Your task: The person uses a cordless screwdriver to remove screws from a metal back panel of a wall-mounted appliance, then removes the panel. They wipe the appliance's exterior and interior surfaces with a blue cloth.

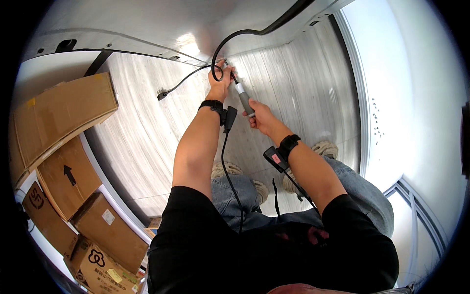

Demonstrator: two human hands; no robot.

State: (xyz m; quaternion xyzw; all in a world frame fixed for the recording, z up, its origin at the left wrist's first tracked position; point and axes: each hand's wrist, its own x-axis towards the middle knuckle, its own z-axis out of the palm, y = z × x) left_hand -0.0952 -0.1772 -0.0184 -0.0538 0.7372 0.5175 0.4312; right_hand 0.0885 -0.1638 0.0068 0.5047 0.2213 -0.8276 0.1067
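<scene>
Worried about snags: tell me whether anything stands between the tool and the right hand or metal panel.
Nothing visible between the right hand and the tool, which it grips. Toward the metal panel, the left hand is at the tool's far end, a black cable looping over that hand.

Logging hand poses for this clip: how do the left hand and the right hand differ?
The right hand grips the grey-handled tool by its handle; the left hand is up by its dark shaft.
A black cable loops across the left hand, while none crosses the right hand.
Both have a black strap at the wrist.
</scene>
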